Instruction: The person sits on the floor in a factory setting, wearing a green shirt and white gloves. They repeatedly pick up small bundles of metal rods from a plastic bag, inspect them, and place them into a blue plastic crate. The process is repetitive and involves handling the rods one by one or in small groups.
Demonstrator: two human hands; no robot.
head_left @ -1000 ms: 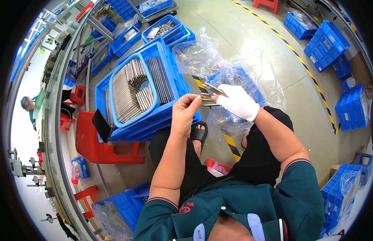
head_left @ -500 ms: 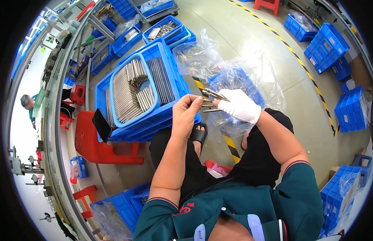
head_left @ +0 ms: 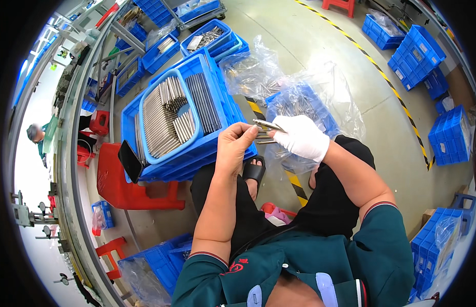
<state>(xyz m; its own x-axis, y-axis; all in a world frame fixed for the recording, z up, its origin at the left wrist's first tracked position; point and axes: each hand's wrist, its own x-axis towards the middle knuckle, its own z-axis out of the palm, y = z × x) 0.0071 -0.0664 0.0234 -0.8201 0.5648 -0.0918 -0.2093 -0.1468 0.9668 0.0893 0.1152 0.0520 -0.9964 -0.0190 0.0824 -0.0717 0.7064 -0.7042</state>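
Observation:
Several slim metal rods are held between my two hands in front of my knees. My left hand, bare, pinches their left ends between thumb and fingers. My right hand, in a white glove, is closed round their right ends, and its fingers partly hide them. Just beyond the right hand, a blue crate lined with clear plastic holds loose metal rods. Left of my left hand, a light blue tray carries neat rows of similar rods around a gap, on stacked blue crates.
Darker rods stand beside the tray. A black flat device leans at the stack's near left corner. A red stool is left of my legs. More blue crates line the right side. At far left, a person is beyond the bench.
The rods between my hands have drawn closer together and show less fanned out. My right hand has shifted slightly left, and my left hand moved a little left too.

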